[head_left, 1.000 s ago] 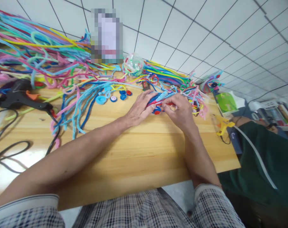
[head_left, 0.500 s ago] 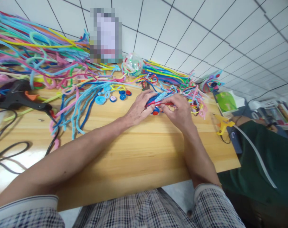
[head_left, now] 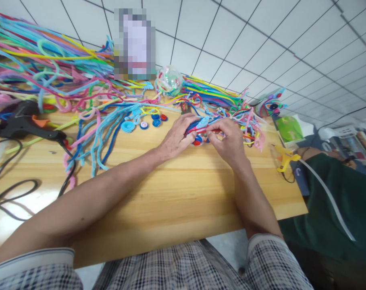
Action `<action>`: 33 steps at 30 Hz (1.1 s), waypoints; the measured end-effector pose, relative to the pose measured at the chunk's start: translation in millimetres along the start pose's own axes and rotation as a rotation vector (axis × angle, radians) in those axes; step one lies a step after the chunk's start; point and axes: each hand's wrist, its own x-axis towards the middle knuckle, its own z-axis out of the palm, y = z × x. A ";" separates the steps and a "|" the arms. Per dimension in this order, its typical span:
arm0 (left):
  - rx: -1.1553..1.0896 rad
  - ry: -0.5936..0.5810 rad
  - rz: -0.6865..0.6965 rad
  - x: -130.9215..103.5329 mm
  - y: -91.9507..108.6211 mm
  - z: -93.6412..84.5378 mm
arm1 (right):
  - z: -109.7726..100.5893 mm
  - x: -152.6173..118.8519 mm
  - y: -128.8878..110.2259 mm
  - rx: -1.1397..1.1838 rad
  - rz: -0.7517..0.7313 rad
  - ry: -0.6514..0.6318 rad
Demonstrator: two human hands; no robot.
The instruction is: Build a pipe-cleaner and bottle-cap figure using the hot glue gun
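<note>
A small piece made of blue, red and light blue pipe cleaners (head_left: 203, 123) lies between my hands above the wooden table (head_left: 177, 201). My left hand (head_left: 180, 136) is closed round its left end, thumb below and fingers on top. From the right, my right hand (head_left: 228, 139) pinches its red strip with thumb and index finger. A round red and blue coil (head_left: 197, 140) shows under the piece by my left thumb. Left of my hands lie several coils, among them a light blue one (head_left: 127, 127) and a pink and blue one (head_left: 144, 125).
Piled pipe cleaners (head_left: 56, 60) cover the back left. A black glue gun (head_left: 22, 121) with its cable lies at the left, a yellow one (head_left: 285, 159) at the right edge. A clear ball (head_left: 169, 80) stands at the back. Beside the right edge sits a person in dark green (head_left: 331, 193).
My right thumb and index finger have shifted slightly along the red strip. My left hand keeps its hold, and the view has moved very little.
</note>
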 end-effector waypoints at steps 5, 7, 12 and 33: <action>0.000 0.000 -0.005 0.1 1.0 0.0 | 2.7 0.0 1.4 0.015 -0.015 0.004; 0.000 0.006 -0.010 0.2 0.7 0.3 | 4.0 -0.1 1.8 0.013 -0.013 0.001; -0.002 0.019 -0.013 0.0 -1.2 0.8 | 6.8 -0.8 1.9 -0.070 -0.048 0.052; -0.015 0.034 0.012 -0.3 -4.1 1.3 | 11.5 -5.6 -8.7 -0.043 -0.020 0.095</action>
